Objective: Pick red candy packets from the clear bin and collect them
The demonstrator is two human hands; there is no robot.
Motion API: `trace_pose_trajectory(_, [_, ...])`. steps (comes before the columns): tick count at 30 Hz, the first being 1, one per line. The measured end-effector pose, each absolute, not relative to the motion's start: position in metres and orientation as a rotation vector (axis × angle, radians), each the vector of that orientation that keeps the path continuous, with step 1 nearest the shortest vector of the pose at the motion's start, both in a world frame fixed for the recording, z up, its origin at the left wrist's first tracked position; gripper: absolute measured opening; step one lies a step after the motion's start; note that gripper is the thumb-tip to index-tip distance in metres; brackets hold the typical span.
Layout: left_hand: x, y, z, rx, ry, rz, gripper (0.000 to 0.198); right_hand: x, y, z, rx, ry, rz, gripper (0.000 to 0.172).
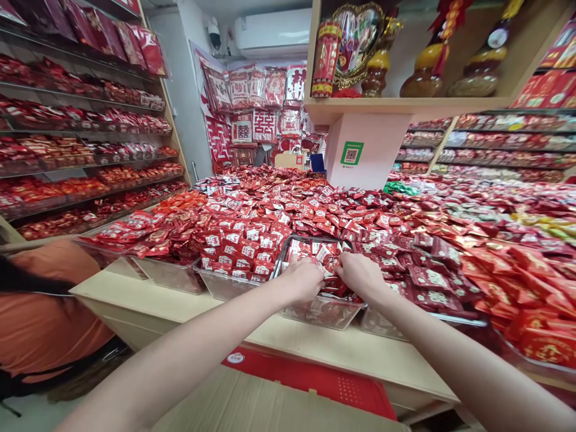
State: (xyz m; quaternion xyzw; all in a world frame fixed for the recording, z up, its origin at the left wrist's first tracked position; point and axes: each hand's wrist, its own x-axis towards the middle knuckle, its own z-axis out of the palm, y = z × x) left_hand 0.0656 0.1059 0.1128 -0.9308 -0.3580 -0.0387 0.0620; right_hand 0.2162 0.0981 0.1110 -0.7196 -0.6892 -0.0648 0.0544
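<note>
Shop, sweets and festive goods. Red wrapped sweets (315, 204) are lying heaped in clear trays (324, 315) across a long bench (148, 306); wall shelves (81, 97) are carrying more packets (54, 150); paper decorations (265, 108) are hanging behind; a scan-code sticker (351, 153) is showing on a pillar (378, 165).

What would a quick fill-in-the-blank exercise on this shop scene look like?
1. The left hand and right hand reach into a tray of ____ packets.
2. The QR sign on the pillar is ____.
3. The top worn at far left is ____.
Missing words: red; green; orange.
</note>
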Motion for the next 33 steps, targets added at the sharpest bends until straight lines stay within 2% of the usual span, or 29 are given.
trace_pose_trajectory(9, [0.068,0.109,0.108,-2.798,-1.053,-0.131,0.028,0.211,0.105,0.115,-2.216,-2.234,-0.136,0.026])
trace_pose_trajectory(16, [0.073,0.111,0.111,-2.808,-1.014,-0.063,0.045,0.220,0.137,0.124,-2.134,-2.248,-0.138,0.021])
trace_pose_trajectory(25, [0.080,0.119,0.113,-2.871,-1.096,-0.041,0.052,0.218,0.155,0.113,-2.048,-2.325,-0.107,0.026])
trace_pose_trajectory(33, [0.088,0.122,0.117,-2.951,-1.216,0.122,0.053,0.219,0.163,0.112,-1.814,-2.475,-0.154,0.029])
